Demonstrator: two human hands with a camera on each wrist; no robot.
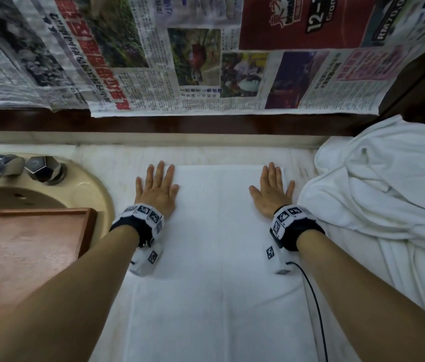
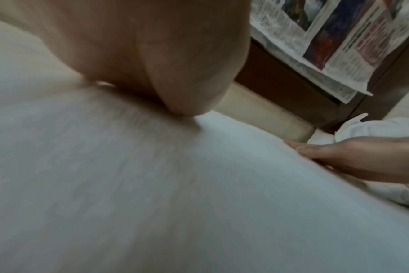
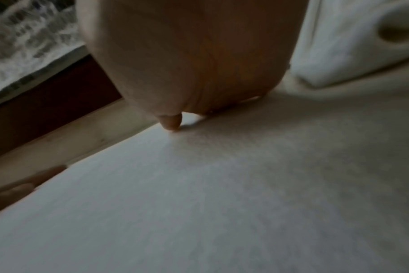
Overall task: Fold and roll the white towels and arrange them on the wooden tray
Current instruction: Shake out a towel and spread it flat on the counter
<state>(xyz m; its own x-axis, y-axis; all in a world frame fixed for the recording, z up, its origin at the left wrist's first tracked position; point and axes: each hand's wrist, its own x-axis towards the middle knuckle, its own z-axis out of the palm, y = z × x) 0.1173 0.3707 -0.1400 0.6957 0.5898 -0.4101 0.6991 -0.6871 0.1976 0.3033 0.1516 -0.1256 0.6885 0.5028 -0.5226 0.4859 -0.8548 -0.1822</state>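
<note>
On the surface beside the sink, left hand and right hand lie flat, fingers straight, gripping nothing, likely smoothing the folded white towel for rolling

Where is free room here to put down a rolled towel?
The wooden tray, at the left beside the sink, shows a bare floor. The flat towel is free between the left hand and the right hand, and nearer the person. The right side is crowded by the heap of white towels.
</note>
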